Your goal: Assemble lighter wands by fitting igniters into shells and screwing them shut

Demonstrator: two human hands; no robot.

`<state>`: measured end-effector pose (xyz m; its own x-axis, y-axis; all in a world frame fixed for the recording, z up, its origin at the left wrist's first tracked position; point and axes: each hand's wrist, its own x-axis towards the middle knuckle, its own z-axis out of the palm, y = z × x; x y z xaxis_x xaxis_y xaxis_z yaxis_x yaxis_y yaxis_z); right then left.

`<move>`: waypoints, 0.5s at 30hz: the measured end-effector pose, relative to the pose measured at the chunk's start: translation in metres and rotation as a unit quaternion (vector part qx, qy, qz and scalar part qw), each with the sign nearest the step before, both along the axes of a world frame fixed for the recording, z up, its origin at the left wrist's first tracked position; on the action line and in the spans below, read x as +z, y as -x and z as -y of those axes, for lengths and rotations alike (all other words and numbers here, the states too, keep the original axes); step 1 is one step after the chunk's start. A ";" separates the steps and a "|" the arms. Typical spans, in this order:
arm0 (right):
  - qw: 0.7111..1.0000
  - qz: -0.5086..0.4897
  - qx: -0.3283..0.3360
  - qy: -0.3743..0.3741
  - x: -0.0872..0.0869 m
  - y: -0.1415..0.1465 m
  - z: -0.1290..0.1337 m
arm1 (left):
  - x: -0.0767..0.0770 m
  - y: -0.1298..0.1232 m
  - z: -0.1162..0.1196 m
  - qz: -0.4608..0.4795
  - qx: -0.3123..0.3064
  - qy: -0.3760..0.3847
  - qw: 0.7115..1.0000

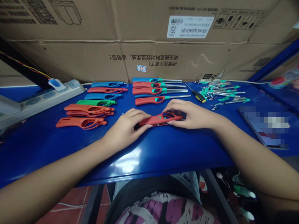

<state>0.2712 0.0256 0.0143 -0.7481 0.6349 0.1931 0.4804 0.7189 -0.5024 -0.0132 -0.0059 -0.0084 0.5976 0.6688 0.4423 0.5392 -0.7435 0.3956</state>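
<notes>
A red lighter casing [154, 119] lies across the middle of the blue table, held between both hands. My left hand [127, 126] is closed round its butt end, thumb in front and fingers behind. At the trigger-loop end, my right hand [187, 115] pinches the casing with thumb and fingertips. A bit of teal shows inside the loop. Behind my hands are lighters with metal barrels [161, 100], red and blue, lying in a stack of rows. To the left lie several empty-nosed casings, among them an orange one [70, 122] and a green one [93, 103].
Metal rods with teal parts and wires [224, 91] are heaped at the back right, beside a black-and-yellow screwdriver [198, 96]. A phone [261, 127] lies at the right. A power strip [44, 99] stands left; a cardboard wall [93, 59] closes off the back.
</notes>
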 end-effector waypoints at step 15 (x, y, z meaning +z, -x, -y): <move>0.999 0.034 0.002 0.004 -0.004 0.000 -0.001 | -0.008 -0.005 -0.005 0.018 -0.008 0.041 0.999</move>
<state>0.2708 0.0265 0.0107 -0.7621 0.6328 0.1370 0.5102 0.7172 -0.4747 -0.0086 -0.0008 -0.0166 0.5930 0.6948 0.4069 0.5126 -0.7155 0.4747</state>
